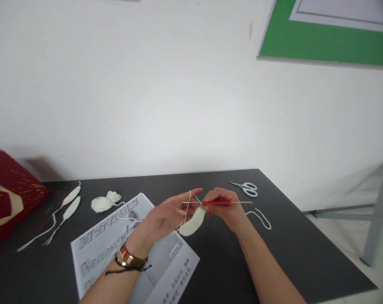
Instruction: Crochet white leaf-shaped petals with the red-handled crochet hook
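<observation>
My right hand [222, 205] pinches a crochet hook [221, 203] with a red grip and thin metal ends, held level. At the hook's left part, near my right fingertips, hangs a curved white crocheted piece [192, 224]. White yarn [187, 207] runs over the raised index finger of my left hand [170, 210] and down toward its lower fingers. That hand is palm up, index finger stretched out, with the yarn held across it. Its lower fingers are partly hidden, close beside the crocheted piece. I cannot tell whether they grip the piece.
Printed sheets [99, 249] lie under my left forearm on the black table [229, 261]. A white yarn ball [103, 203] and two finished white crocheted pieces [71, 207] lie left, near a red bag [10, 198]. Light-blue scissors [249, 189] and a yarn tail [264, 219] lie right.
</observation>
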Action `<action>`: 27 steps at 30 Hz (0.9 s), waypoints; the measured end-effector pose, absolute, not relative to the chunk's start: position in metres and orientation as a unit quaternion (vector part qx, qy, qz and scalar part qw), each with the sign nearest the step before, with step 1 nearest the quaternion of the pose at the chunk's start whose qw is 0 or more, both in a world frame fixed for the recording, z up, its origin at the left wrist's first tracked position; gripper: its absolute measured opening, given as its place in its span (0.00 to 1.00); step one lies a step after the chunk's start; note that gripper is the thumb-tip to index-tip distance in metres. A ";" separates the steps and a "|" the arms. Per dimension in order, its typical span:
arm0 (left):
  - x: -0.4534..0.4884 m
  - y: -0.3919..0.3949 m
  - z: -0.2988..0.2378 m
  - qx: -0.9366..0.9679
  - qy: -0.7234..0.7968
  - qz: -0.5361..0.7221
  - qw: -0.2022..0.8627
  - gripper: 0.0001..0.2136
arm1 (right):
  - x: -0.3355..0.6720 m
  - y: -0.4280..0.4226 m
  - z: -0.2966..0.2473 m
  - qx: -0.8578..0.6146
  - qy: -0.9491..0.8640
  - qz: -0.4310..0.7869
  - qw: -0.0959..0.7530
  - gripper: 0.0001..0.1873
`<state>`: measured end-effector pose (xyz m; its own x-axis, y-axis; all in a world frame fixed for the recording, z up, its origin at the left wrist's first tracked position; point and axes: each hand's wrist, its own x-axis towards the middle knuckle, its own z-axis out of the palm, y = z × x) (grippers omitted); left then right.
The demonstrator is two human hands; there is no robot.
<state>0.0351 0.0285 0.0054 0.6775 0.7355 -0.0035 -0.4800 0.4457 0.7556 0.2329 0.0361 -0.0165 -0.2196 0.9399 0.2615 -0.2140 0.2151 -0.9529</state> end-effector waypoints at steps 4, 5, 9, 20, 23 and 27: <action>0.042 0.024 0.003 0.448 0.290 0.373 0.759 0.25 | 0.230 0.037 -0.018 -0.333 -0.613 0.491 0.522 0.07; 0.044 0.024 0.002 0.463 0.309 0.376 0.741 0.27 | 0.230 0.037 -0.018 -0.334 -0.620 0.483 0.520 0.07; 0.050 0.023 -0.002 0.484 0.338 0.404 0.699 0.30 | 0.230 0.038 -0.016 -0.323 -0.618 0.501 0.512 0.07; 0.049 0.013 0.005 0.493 0.348 0.421 0.677 0.31 | 0.214 0.032 -0.017 -0.240 -0.411 0.696 0.538 0.10; 0.049 0.011 0.006 0.488 0.345 0.436 0.673 0.29 | 0.214 0.033 -0.017 -0.235 -0.390 0.704 0.545 0.09; 0.048 0.009 0.005 0.479 0.341 0.427 0.687 0.28 | 0.217 0.034 -0.017 -0.233 -0.379 0.709 0.547 0.10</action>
